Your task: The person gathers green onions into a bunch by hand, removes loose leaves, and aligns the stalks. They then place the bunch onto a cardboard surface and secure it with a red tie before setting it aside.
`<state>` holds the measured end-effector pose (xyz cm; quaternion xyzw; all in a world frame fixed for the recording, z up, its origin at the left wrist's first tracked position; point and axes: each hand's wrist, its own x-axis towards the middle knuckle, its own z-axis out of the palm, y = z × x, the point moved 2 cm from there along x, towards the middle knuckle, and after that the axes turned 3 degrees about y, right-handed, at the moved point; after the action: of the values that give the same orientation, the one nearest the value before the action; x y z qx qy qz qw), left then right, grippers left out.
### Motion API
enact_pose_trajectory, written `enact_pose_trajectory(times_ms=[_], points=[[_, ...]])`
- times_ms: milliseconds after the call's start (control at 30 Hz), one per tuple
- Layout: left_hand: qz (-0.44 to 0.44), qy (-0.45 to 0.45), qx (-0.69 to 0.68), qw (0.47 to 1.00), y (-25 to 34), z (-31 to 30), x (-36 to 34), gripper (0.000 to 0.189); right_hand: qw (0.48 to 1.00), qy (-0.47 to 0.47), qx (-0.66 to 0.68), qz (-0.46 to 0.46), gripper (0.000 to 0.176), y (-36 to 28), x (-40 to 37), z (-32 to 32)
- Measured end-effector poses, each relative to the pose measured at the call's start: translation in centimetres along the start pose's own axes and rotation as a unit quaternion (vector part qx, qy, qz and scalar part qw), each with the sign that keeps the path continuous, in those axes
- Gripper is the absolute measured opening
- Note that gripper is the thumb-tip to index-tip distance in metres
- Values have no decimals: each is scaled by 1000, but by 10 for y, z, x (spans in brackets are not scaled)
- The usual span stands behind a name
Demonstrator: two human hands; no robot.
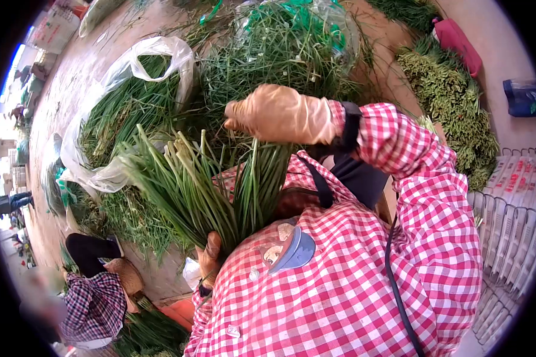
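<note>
The bundle of green stalks point(202, 190) stood in front of the person's chest. Its long axis ran from the gathered lower end, low and close to the body, upward and away, with the tops fanning out to the left. The left hand point(210, 259) was wrapped around that lower end, fingers closed about the stalks. The right hand point(280, 114), in a tan glove, sat directly above the bundle, at the tips of the stalks on its right side. That made it the nearer hand to the free ends, reached by an arm bent in from the right of the bundle. Its fingers were curled into a fist, knuckles up.

Whether the fist had any stalk tips caught inside it could not be made out, since the fingertips were turned under and away. Most of the left hand was hidden behind the stalks and the checked shirt point(351, 279); only the knuckles showed. Beyond the bundle lay a white plastic bag point(161, 50) with more greens in it, and below and to the left of the bundle sat another person point(95, 306), cut off at the frame's dark edge.
</note>
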<state>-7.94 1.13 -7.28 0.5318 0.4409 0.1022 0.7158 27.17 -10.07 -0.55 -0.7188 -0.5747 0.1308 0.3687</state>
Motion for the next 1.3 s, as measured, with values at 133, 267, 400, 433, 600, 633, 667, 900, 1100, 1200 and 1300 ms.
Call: enact_pose_trajectory(times_ms=[133,267,400,433,600,633,667,900,1100,1200,1300], points=[[28,-39,20,999,0,-2,7,56,970,91,-224,-24,21,31,9,-31],[256,-66,187,946,-44,-42,20,43,897,165,-394,109,35,60,1,-65],[136,-56,93,985,-19,-13,9,37,982,169,-69,42,40,-18,-25,-65],[252,-71,213,941,-25,-22,11,37,986,128,-108,14,46,-38,-29,-60],[136,-103,148,974,43,31,-11,45,960,-202,-162,107,38,-62,-14,-24],[121,-107,112,980,50,39,-14,45,955,-230,-138,126,25,-62,-7,-25],[106,-108,74,986,54,46,-17,47,965,-187,-147,114,23,-53,-3,-21],[-51,-93,-6,994,53,64,-2,51,916,-26,-347,200,32,48,9,-32],[-41,-93,-88,991,44,58,14,44,956,-47,134,255,60,86,-16,-31],[-74,-57,-44,995,10,31,48,40,947,-51,142,283,61,18,-30,-1],[-23,-4,-1,1000,5,25,50,38,946,100,210,225,44,-3,-39,-7]])
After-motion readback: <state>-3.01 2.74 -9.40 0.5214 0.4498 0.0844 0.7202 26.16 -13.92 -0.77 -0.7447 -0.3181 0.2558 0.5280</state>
